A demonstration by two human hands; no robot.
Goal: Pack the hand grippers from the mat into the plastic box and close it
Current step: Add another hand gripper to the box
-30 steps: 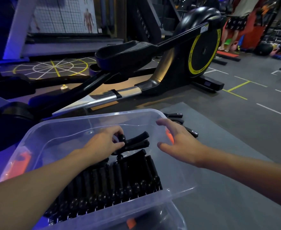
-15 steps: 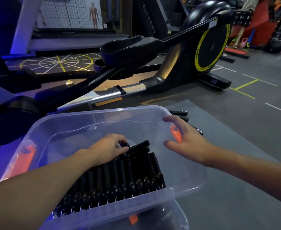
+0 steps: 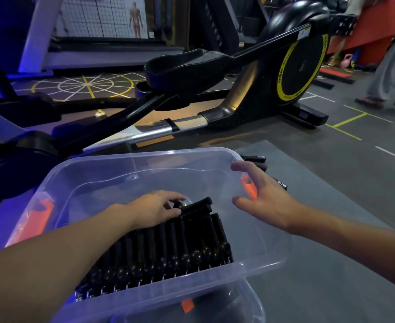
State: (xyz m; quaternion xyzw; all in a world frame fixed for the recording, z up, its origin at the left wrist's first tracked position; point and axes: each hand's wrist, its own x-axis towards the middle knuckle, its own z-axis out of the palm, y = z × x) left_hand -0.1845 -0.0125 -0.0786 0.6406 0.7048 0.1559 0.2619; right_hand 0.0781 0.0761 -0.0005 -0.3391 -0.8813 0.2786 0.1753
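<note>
1. Black elliptical trainer with yellow-ringed flywheel (image 3: 296,66), ahead of the left grip (image 3: 154,209).
2. White gridded anatomy poster (image 3: 112,17) on the wall, farther ahead.
3. Person in grey trousers (image 3: 387,66), far ahead-right of the right grip (image 3: 265,199).

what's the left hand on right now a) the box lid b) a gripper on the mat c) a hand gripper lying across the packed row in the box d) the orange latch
C: the left hand is inside the plastic box, fingers curled over the end of a hand gripper that lies across the packed row.
</note>
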